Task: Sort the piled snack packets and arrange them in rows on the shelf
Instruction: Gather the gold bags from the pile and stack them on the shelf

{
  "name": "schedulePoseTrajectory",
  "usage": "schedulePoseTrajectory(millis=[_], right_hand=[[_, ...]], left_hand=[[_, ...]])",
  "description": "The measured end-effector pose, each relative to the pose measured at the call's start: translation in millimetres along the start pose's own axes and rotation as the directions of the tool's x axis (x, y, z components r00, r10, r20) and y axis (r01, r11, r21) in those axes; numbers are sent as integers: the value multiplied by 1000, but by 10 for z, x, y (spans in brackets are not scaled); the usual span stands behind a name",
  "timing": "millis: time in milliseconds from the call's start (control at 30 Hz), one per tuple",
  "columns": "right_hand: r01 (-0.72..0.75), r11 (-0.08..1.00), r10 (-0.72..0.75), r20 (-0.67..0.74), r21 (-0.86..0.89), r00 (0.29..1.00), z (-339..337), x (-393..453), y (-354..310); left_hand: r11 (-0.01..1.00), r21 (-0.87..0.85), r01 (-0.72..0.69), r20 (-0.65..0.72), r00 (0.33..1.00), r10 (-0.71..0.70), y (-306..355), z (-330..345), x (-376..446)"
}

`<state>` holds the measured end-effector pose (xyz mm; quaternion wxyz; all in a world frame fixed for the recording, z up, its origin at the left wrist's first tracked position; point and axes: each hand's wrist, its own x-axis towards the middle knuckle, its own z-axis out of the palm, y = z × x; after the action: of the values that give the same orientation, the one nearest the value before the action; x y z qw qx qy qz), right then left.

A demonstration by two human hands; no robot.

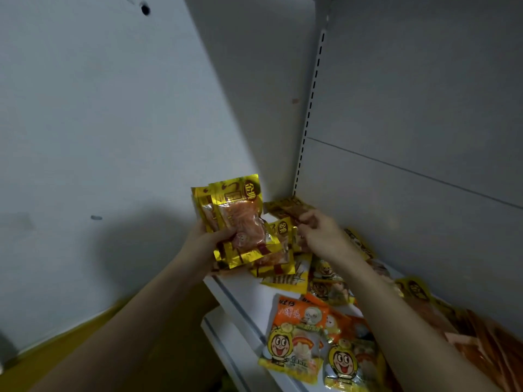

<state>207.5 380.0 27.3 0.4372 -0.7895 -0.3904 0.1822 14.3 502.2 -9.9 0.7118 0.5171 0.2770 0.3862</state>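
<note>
A person's two bare arms reach toward the far left corner of a white shelf (pixel 243 295), seen from a head camera looking down.

The left hand (pixel 209 241) holds a small stack of gold packets (pixel 235 219) upright, above the shelf's left end. Its fingers (pixel 226 234) curl across the front of the stack, with the thumb side hidden behind it. At least two packets overlap in this grip, each with a clear window showing orange food inside.

The right hand (pixel 322 233) is just to the right of that stack, over the pile. Its fingers (pixel 307 216) are bent and pinch the edge of a brown-and-gold packet (pixel 285 207) that lies at the back corner of the shelf, just beyond the fingertips. The picture is blurred there, so how firm the pinch is cannot be told.

Below and between the two hands, more gold packets (pixel 280 244) lie loosely heaped on the shelf. Nearer the camera, under the right forearm, lie yellow packets (pixel 325 278) with a cartoon face. Closer still, at the shelf's front edge, lie orange packets (pixel 297 329) with a smiling cartoon child. To the right of the forearm, dark reddish packets (pixel 481 343) run along the back wall.

A slotted upright (pixel 310 108) rises from the corner behind the right hand. A grey wall (pixel 99 123) fills the left, and a lower shelf (pixel 226 343) juts out beneath.
</note>
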Motion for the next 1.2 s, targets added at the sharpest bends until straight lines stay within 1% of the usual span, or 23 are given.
schedulePoseTrajectory(millis=[67,100,200,267,400,467,600,667,767,867,933,1000,1067,1133,1200], right_hand=[[-26,982,39,63,-187,997,94,29,67],[-29,967,50,77,-252,996,144,33,79],[-3,929,17,35,-370,999,289,50,97],[2,909,-7,-11,-416,1000,392,60,106],[5,870,-13,-14,-493,1000,552,76,127],[-1,868,-4,-9,-497,1000,557,92,96],[-23,846,-5,-50,-532,999,591,57,36],[-62,827,32,-64,-559,997,650,-11,17],[-76,782,77,-25,-619,997,709,-25,44],[-45,848,56,6,-529,998,703,-18,56],[-21,899,13,-20,-437,1000,632,-60,2],[24,937,-63,-100,-349,993,483,-126,-74],[59,955,-130,-234,-290,963,277,-207,-110],[77,983,-133,-358,-167,924,56,-337,-82],[117,992,-88,-444,37,891,-143,-547,-30]], left_hand=[[1000,-9,29,-37,999,-29,-30,-80,0],[999,-5,36,-48,998,-36,-37,-113,4],[999,-8,33,-64,997,-34,-43,-188,47],[999,-8,35,-63,997,-36,-35,-216,60],[999,-46,7,-39,999,-9,-41,-199,56],[998,-34,-50,-32,998,49,-48,-177,59],[982,42,-182,45,983,180,-66,-143,98],[978,46,-203,88,976,199,-69,-134,135],[967,99,-233,143,965,218,-55,-121,165],[972,150,-183,154,975,160,-84,-150,149],[972,172,-158,151,980,133,-110,-176,125],[970,183,-161,115,983,142,-120,-188,116],[958,214,-192,88,980,176,-116,-151,106],[968,181,-171,91,983,157,-126,-22,63],[988,106,-112,112,989,100,-130,207,-34]])
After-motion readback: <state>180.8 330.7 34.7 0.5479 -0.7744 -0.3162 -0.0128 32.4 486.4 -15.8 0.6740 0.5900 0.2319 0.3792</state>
